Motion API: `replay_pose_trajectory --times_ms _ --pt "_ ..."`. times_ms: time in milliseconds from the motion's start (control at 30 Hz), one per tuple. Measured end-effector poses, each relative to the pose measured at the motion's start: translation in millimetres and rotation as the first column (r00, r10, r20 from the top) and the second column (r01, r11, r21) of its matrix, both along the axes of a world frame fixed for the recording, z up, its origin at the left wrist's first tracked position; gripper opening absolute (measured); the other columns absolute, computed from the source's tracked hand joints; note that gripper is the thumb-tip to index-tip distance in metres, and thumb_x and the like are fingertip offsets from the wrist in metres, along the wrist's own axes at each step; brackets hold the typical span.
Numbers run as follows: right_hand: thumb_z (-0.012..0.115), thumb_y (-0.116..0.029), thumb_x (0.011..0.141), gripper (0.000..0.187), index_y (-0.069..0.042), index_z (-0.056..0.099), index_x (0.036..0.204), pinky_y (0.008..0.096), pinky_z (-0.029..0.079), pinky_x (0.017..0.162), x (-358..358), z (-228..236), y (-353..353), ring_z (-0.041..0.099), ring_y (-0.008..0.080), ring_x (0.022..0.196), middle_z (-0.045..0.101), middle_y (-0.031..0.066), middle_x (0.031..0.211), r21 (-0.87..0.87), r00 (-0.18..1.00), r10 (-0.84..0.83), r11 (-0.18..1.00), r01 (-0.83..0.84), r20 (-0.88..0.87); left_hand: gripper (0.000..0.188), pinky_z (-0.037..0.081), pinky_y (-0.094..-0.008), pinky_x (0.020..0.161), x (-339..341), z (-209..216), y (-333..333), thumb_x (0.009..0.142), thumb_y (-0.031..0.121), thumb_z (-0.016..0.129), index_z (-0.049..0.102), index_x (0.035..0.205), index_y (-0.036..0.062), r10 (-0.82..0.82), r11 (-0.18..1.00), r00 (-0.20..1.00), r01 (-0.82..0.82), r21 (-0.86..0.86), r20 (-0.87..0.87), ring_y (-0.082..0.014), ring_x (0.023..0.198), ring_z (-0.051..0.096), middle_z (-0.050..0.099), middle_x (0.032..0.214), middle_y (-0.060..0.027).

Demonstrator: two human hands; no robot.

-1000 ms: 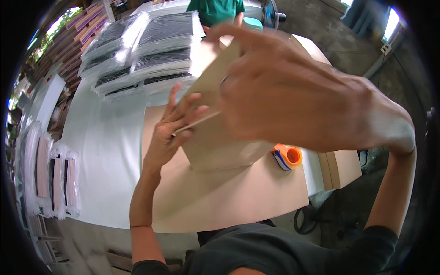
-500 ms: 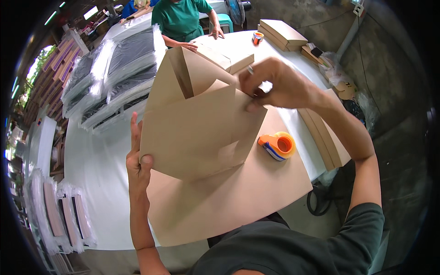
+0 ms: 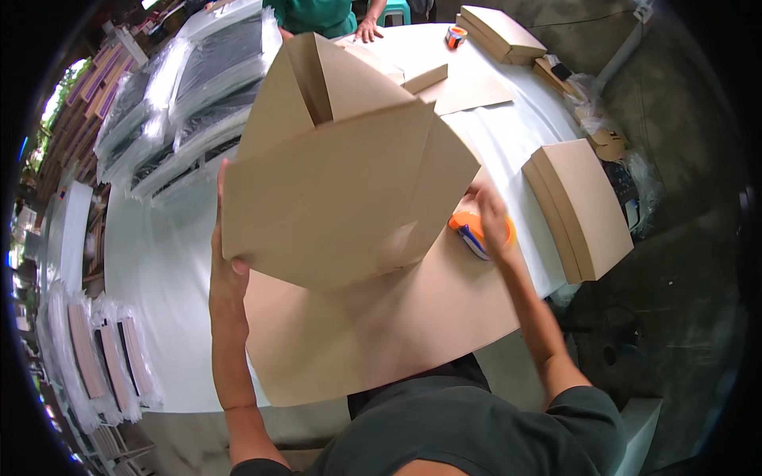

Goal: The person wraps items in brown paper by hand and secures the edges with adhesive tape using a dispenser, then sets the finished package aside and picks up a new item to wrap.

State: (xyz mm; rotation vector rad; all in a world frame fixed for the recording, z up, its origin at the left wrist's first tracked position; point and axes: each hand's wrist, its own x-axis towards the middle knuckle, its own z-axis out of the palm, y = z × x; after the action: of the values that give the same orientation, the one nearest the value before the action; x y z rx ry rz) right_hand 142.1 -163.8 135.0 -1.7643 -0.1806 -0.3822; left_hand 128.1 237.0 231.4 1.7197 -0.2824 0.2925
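A brown cardboard box (image 3: 341,198) stands tilted in front of me, some flaps raised at its far side. My left hand (image 3: 230,258) grips its lower left edge, thumb on the near face and the other fingers mostly hidden behind. To the right of the box, my right hand (image 3: 492,218) is over an orange tape dispenser (image 3: 473,240) with a blue-and-white side. The fingers of that hand are blurred and partly hidden, so I cannot tell whether they grip it. Beneath the box lies a flat cardboard sheet (image 3: 373,341).
Closed cardboard boxes stand at the right (image 3: 583,206) and far right (image 3: 500,33). A tape roll (image 3: 456,37) sits at the far side. Plastic-wrapped dark panels (image 3: 214,75) are stacked at left. Across the white table, a person in green (image 3: 317,16) rests a hand on it.
My right hand has left the box's upper right corner and come down to the tape dispenser. The box, still in my left hand, has shifted slightly left and up in view.
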Motion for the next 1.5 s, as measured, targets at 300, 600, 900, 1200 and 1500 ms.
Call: replay_pose_trajectory --times_ms 300,600,900,1200,1500 --pt "0.015 -0.062 0.098 0.081 0.003 0.064 0.091 0.0284 0.045 0.079 31 -86 116 0.052 0.0140 0.076 0.059 0.0040 0.077 0.421 0.909 -0.286 0.815 0.397 -0.303 0.117 0.039 -0.0326 0.097 -22 -12 8 0.049 0.082 0.071 0.047 0.128 -0.0021 0.105 0.973 0.985 -0.129 -0.191 -0.135 -0.0154 0.114 0.048 0.053 0.120 -0.0049" --pt "0.015 -0.061 0.097 0.084 0.002 0.071 0.096 0.0418 0.042 0.093 193 29 208 0.061 0.0326 0.096 0.065 0.0230 0.082 -0.603 0.952 0.217 0.737 -0.306 -0.217 0.095 0.042 -0.0439 0.102 -192 -122 44 0.071 0.041 0.083 0.031 0.144 0.0115 -0.163 0.846 0.896 -0.089 -0.526 -0.412 -0.0260 0.124 0.050 0.041 0.141 -0.0070" --pt "0.031 -0.041 0.102 0.052 -0.008 0.069 0.093 0.0442 0.039 0.099 178 -80 351 0.062 0.0293 0.089 0.066 0.0115 0.079 -0.918 0.326 0.864 -0.324 -0.228 -0.385 0.071 0.029 -0.0357 0.112 -212 -292 -200 0.093 0.019 0.058 0.018 0.151 0.0093 -0.299 0.891 0.908 0.376 0.254 -0.293 -0.0230 0.143 0.022 0.019 0.156 -0.0100" --pt "0.056 -0.030 0.094 0.041 -0.005 0.056 0.126 0.0419 0.040 0.102 211 -117 218 0.050 0.0289 0.122 0.056 0.0147 0.130 -0.830 0.801 0.536 0.550 -0.092 0.266 0.053 0.036 -0.0334 0.106 -193 -159 -173 0.095 0.019 0.057 0.039 0.144 0.0102 -0.949 0.313 0.235 0.765 -0.562 -0.208 -0.0242 0.139 0.033 0.022 0.156 -0.0113" --pt "0.052 -0.039 0.091 0.062 0.000 0.041 0.138 0.0454 0.024 0.116 -11 -117 223 0.035 0.0259 0.137 0.039 0.0137 0.146 -0.874 0.649 0.760 0.332 -0.355 0.025 0.052 0.019 -0.0439 0.116 108 -191 9 0.099 0.026 0.044 0.032 0.147 0.0094 0.015 0.740 0.972 -0.168 0.651 0.235 -0.0285 0.145 0.017 0.024 0.156 -0.0077"
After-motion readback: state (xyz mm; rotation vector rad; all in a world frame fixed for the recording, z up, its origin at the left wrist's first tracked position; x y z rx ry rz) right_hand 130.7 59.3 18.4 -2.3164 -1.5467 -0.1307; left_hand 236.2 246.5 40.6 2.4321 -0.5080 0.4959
